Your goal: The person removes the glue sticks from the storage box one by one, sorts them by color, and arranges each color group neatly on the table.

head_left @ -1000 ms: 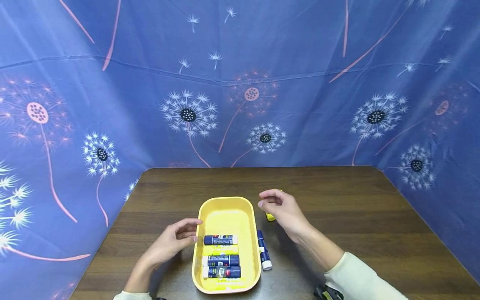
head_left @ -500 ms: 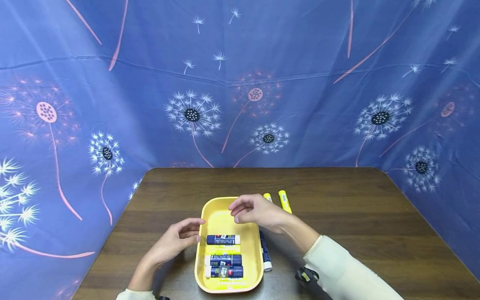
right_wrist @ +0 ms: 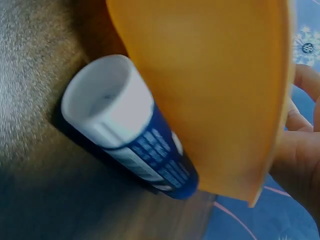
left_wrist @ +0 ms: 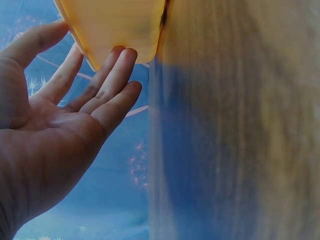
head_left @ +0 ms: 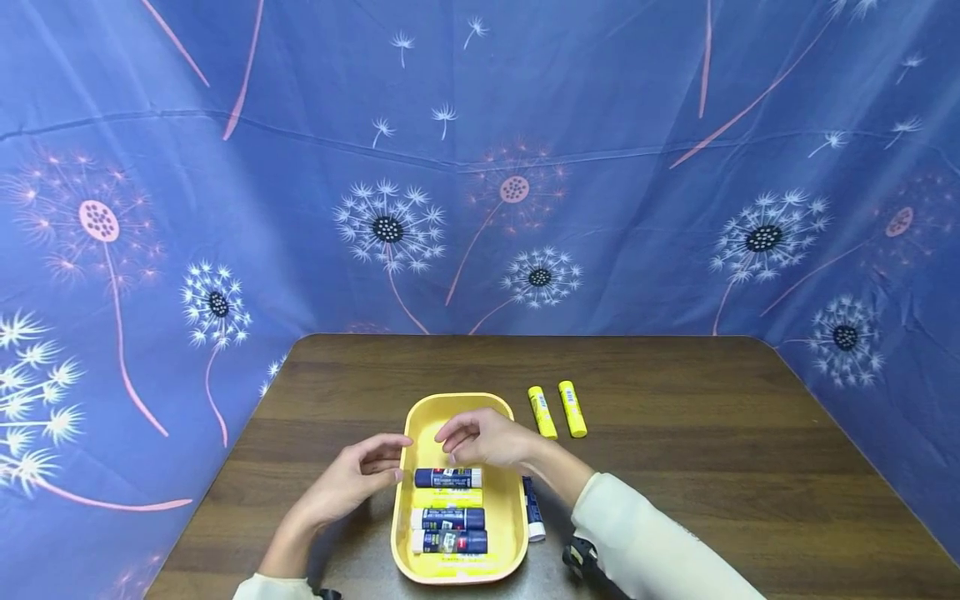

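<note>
A yellow tray point(head_left: 517, 533) holds a row of glue sticks lying crosswise: a navy glue stick point(head_left: 447, 477) farthest back, a yellow glue stick point(head_left: 448, 498), two more navy ones and another yellow one at the near end. My right hand point(head_left: 487, 437) hovers over the tray just beyond the farthest navy stick, fingers loosely bent, with nothing visible between them. The tray wall hides most of it in the right wrist view. My left hand point(head_left: 348, 479) rests its extended fingers against the tray's left side; fingertips point(left_wrist: 131, 54) lie along the wall in the left wrist view.
Beside the tray's right wall lies another navy glue stick point(right_wrist: 150, 145) with a white end. Two yellow glue sticks, a left one point(head_left: 542, 412) and a right one point(head_left: 572, 409), lie side by side behind it on the wooden table point(head_left: 712, 450). A blue patterned cloth point(head_left: 637, 208) hangs behind.
My right hand has moved left from over the yellow glue sticks on the table to above the tray, uncovering both sticks. My left hand keeps its place at the tray.
</note>
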`<state>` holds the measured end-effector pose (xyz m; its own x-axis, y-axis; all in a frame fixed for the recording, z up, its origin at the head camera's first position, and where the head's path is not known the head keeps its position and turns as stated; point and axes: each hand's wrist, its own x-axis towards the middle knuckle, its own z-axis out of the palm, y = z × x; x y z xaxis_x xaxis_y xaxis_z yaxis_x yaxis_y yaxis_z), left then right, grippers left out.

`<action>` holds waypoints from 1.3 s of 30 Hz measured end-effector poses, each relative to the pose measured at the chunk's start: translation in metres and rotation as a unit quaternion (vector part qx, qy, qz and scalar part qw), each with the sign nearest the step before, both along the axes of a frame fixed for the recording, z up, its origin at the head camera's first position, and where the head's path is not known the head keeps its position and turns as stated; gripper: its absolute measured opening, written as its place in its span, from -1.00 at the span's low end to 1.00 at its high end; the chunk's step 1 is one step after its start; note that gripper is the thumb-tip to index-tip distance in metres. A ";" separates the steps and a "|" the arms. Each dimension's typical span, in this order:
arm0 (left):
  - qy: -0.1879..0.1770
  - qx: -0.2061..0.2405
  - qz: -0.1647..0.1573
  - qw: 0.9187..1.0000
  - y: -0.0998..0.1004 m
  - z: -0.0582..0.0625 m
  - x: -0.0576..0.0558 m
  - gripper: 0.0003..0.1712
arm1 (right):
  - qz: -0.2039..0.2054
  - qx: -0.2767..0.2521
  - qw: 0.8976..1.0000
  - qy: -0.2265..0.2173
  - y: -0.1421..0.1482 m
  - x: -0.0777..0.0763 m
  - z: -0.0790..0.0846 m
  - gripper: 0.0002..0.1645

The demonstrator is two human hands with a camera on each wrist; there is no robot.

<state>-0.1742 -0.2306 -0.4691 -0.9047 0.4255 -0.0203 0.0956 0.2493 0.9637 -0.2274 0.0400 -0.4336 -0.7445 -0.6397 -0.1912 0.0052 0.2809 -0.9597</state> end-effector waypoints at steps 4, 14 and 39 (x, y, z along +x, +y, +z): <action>0.007 0.004 -0.005 1.000 0.000 0.001 0.000 -0.43 | -0.006 0.020 1.000 -0.009 -0.004 0.000 -0.004 -0.62; 0.009 0.004 -0.009 1.000 0.000 0.002 0.000 -0.42 | 0.022 0.071 0.997 0.009 -0.016 0.003 -0.012 -0.65; 0.010 0.005 -0.005 1.000 -0.001 0.004 0.001 -0.42 | 0.006 0.126 0.987 0.095 -0.028 0.012 -0.019 -0.73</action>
<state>-0.1732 -0.2313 -0.4655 -0.9008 0.4343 0.0014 0.1166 0.2389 0.9640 -0.2150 0.0120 -0.4522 -0.7744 -0.5992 -0.2032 -0.1737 0.5101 -0.8424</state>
